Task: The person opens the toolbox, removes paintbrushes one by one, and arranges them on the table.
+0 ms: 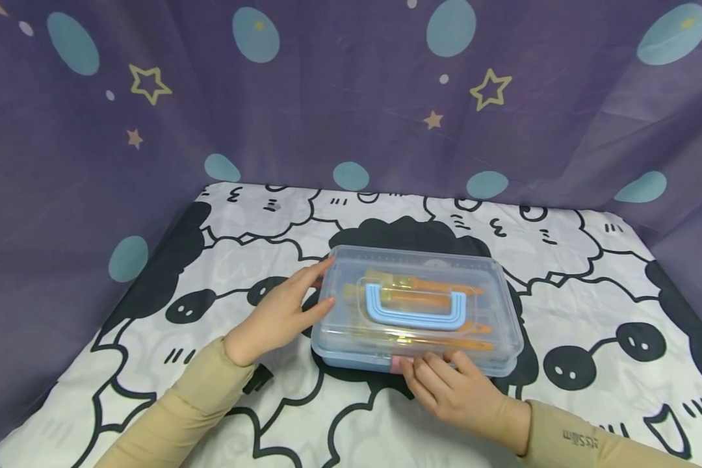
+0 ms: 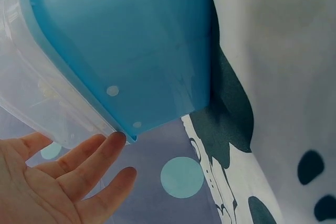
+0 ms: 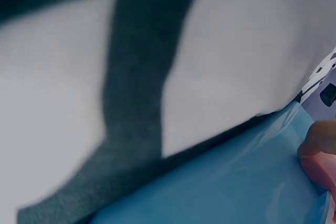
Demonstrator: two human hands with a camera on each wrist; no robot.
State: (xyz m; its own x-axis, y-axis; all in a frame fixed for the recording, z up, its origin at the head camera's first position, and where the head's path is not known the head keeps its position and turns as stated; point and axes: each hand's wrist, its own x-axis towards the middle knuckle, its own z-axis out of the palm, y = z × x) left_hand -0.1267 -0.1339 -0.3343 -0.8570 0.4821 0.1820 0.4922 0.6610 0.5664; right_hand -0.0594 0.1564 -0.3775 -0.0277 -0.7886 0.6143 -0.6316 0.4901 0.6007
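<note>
A plastic storage box (image 1: 351, 359) with a light blue base and a clear lid (image 1: 339, 312) lies on the patterned cloth, lid down on the base. A blue handle (image 1: 416, 318) lies on the lid. Through it show several brushes (image 1: 444, 286) with orange handles. My left hand (image 1: 281, 318) rests at the box's left end, fingers extended along the lid rim in the left wrist view. At the front edge my right hand (image 1: 456, 393) has curled fingers on the pink latch (image 1: 398, 364). A fingertip presses that latch in the right wrist view; the rest of the hand is out of frame there.
A white cloth (image 1: 561, 422) with black cartoon sheep drawings covers the table. A purple curtain (image 1: 351, 97) with stars and blue ovals hangs behind and at the sides. A small black object (image 1: 258, 378) shows beside the left sleeve.
</note>
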